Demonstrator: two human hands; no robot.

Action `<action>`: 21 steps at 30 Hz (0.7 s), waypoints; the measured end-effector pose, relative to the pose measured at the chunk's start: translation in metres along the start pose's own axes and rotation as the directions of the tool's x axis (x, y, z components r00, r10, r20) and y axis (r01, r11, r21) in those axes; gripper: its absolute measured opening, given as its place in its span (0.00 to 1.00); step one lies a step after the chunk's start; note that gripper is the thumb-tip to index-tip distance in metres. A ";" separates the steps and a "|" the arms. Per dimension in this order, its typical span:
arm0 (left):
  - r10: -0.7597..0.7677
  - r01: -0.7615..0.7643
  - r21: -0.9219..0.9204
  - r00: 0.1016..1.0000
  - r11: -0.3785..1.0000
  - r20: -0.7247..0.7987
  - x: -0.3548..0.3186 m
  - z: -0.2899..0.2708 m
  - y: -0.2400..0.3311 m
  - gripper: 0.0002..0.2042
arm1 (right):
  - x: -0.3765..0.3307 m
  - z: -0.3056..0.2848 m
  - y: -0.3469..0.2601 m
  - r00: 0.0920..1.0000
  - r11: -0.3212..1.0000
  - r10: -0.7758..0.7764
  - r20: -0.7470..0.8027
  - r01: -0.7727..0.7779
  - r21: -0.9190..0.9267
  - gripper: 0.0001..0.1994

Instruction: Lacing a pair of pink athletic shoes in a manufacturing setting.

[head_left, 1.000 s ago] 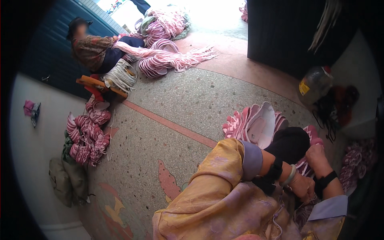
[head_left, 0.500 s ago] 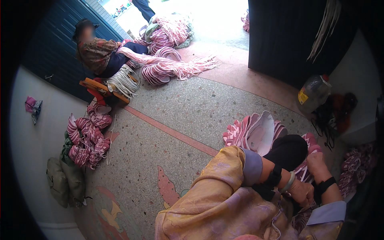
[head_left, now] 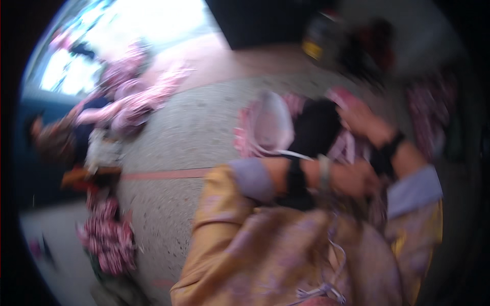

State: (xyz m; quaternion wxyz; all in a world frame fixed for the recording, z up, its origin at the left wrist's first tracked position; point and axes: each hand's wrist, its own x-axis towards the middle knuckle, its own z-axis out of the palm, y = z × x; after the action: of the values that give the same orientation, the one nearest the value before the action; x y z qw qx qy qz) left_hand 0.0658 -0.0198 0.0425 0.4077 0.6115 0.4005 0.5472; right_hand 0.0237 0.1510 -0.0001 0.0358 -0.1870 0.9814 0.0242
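Note:
The whole picture is smeared by motion. My left hand (head_left: 354, 179), with a pale bangle and a black band at its wrist, is closed low in front of my body; what its fingers pinch is hidden. Further out, my right hand (head_left: 360, 120) closes over a pink shoe upper (head_left: 343, 98), beside a dark rounded shape (head_left: 317, 125) that may be my knee. Left of it a stack of pink-and-white shoe uppers (head_left: 271, 122) stands on the floor. A white cord (head_left: 291, 153) runs from the stack toward my left forearm.
At the far left a seated person (head_left: 56, 137) is near piles of pink-and-white uppers (head_left: 135, 109). A wooden stool (head_left: 92, 176) and another pink bundle (head_left: 109, 234) lie nearer. A plastic jug (head_left: 316, 43) stands by the dark door (head_left: 260, 20); more pink pieces (head_left: 429, 112) are at right.
The view has swung to the right, so the scene has moved left and turned. Both hands stay close together at the pink uppers. A white cord now shows across my left forearm.

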 end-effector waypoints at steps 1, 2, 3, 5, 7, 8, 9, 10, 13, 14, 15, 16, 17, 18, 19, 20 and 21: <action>-0.157 0.156 0.035 0.987 0.987 0.039 -0.003 -0.008 0.011 0.08 | 0.011 -0.023 -0.002 0.972 0.954 0.165 0.167 -0.200 0.222 0.17; -0.131 0.130 0.033 0.991 0.991 0.033 -0.007 -0.014 0.013 0.08 | 0.017 -0.060 -0.005 0.949 0.875 0.226 0.221 -0.297 0.383 0.19; -0.085 0.083 -0.035 0.995 0.996 -0.052 -0.004 -0.009 0.015 0.09 | 0.010 -0.061 0.008 0.933 0.853 0.303 0.194 -0.357 0.381 0.22; -0.149 0.162 -0.110 0.982 0.981 0.119 0.011 -0.004 0.025 0.08 | -0.023 -0.034 0.044 0.883 0.734 0.469 0.010 -0.396 0.552 0.17; -0.071 0.086 -0.103 0.988 0.991 0.136 0.017 0.007 0.027 0.07 | -0.038 -0.027 0.051 0.848 0.691 0.525 0.067 -0.471 0.549 0.18; -0.048 0.064 -0.103 0.986 0.993 0.158 0.020 0.011 0.024 0.07 | -0.042 -0.024 0.052 0.830 0.663 0.546 0.111 -0.510 0.549 0.19; -0.049 0.067 -0.109 0.986 0.992 0.159 0.021 0.015 0.023 0.07 | -0.044 -0.019 0.047 0.828 0.659 0.548 0.117 -0.514 0.550 0.19; -0.091 0.121 -0.167 0.979 0.979 0.181 0.021 0.016 0.022 0.08 | -0.044 -0.013 0.041 0.839 0.648 0.528 0.131 -0.497 0.577 0.19; -0.161 0.231 -0.274 0.954 0.934 0.254 0.025 0.008 0.028 0.09 | -0.048 0.000 0.034 0.850 0.670 0.515 0.109 -0.479 0.568 0.21; -0.169 0.281 -0.334 0.930 0.900 0.326 0.028 0.002 0.032 0.07 | -0.050 0.003 0.036 0.824 0.605 0.543 0.160 -0.516 0.606 0.23; -0.175 0.336 -0.386 0.901 0.859 0.396 0.030 -0.003 0.040 0.07 | -0.050 0.006 0.037 0.798 0.536 0.565 0.211 -0.549 0.642 0.24; -0.199 0.346 -0.354 0.899 0.869 0.390 0.032 -0.004 0.048 0.07 | -0.049 0.009 0.037 0.798 0.532 0.566 0.206 -0.545 0.648 0.24; -0.206 0.353 -0.349 0.895 0.868 0.395 0.033 -0.003 0.054 0.07 | -0.049 0.013 0.036 0.795 0.513 0.573 0.197 -0.536 0.670 0.25; -0.226 0.359 -0.341 0.900 0.869 0.372 0.034 -0.002 0.060 0.07 | -0.048 0.013 0.037 0.794 0.499 0.579 0.187 -0.526 0.689 0.25; -0.244 0.364 -0.335 0.905 0.869 0.350 0.034 0.000 0.064 0.06 | -0.047 0.013 0.036 0.793 0.498 0.581 0.183 -0.524 0.691 0.25; -0.246 0.366 -0.331 0.903 0.869 0.353 0.033 0.002 0.067 0.06 | -0.048 0.014 0.035 0.795 0.556 0.591 0.134 -0.522 0.647 0.25; -0.179 0.306 -0.311 0.910 0.900 0.375 0.030 0.006 0.070 0.06 | -0.047 0.015 0.033 0.798 0.610 0.596 0.086 -0.520 0.598 0.25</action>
State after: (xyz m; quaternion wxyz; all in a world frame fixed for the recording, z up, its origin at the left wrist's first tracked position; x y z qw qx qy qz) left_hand 0.0767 -0.0166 0.1183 0.6418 0.5543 0.2908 0.4430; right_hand 0.0556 0.1998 -0.0100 0.0230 0.1484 0.9465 -0.2855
